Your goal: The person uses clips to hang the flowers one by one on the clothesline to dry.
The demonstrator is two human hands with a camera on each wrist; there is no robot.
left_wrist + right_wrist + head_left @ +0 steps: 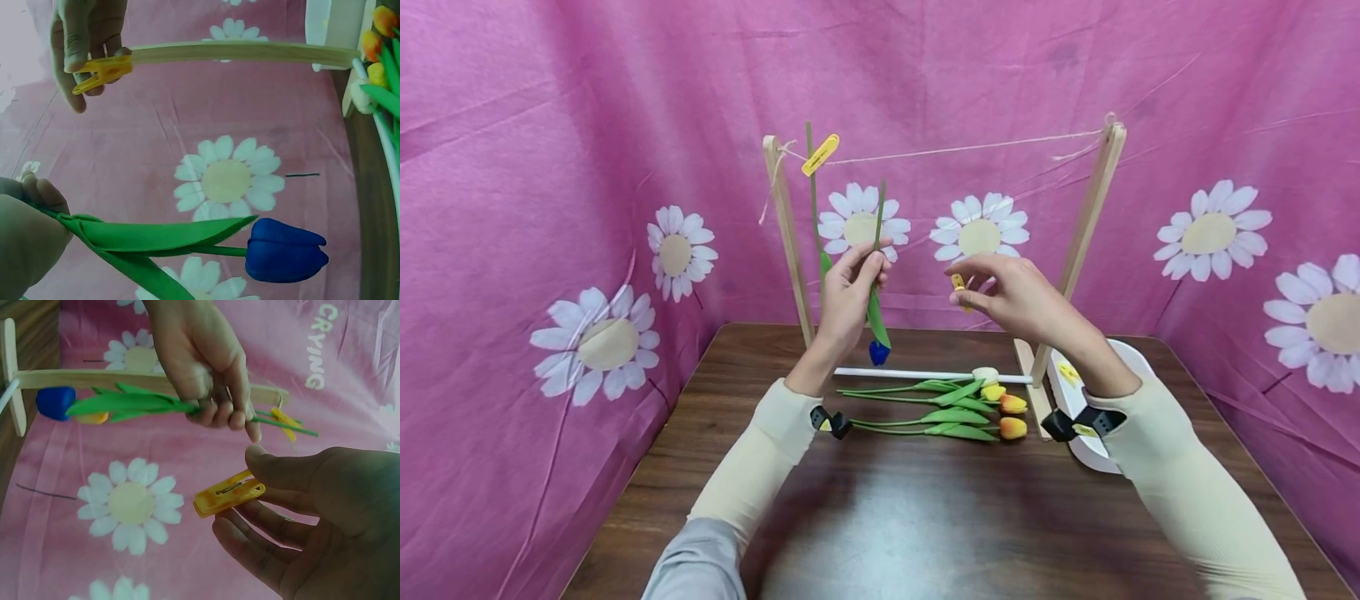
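My left hand (850,287) grips the green stem of a blue tulip (284,250), which hangs bloom down below the fingers. To the right, my right hand (1011,292) pinches a yellow clothespin (228,492) between thumb and fingers. Above both hands a string (970,152) runs between two wooden posts. Near its left end another yellow clothespin (820,155) holds a second green stem (812,200) on the string; in the right wrist view a yellow bloom (92,417) shows behind the blue tulip.
Several tulips (955,417), orange-yellow, yellow and white, lie on the wooden table (880,517) by a white rod (925,376). Behind my right forearm sits a white tray (1093,450) with yellow clothespins (1069,372). The wooden right post (1086,225) stands close beside that arm.
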